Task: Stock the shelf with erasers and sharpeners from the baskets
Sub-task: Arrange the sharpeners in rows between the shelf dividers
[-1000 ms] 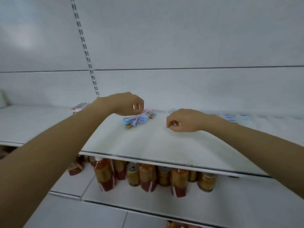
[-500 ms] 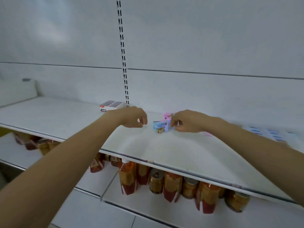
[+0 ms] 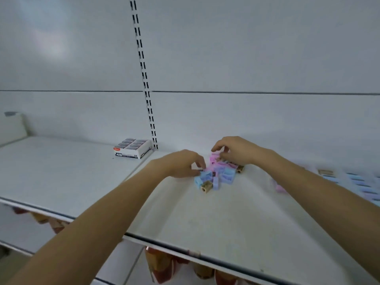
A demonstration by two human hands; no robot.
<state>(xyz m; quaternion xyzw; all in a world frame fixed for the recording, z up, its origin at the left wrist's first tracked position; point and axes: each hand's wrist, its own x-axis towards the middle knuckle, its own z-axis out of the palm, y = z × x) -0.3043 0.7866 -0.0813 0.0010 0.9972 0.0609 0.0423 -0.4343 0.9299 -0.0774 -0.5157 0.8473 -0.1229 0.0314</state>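
Right hand is pinching a pink sharpener, left hand grip unclear; sharpeners lying heaped on shelf, probably needing arranging.

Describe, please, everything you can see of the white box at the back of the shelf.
The white box is a small carton, cardboard by its look, its top open on two rows of dark-wrapped pieces. Its front bears "4B", "24" and a small red label. It sits flat on the shelf by the back wall, just left of the slotted upright. Only the shelf visibly touches it.
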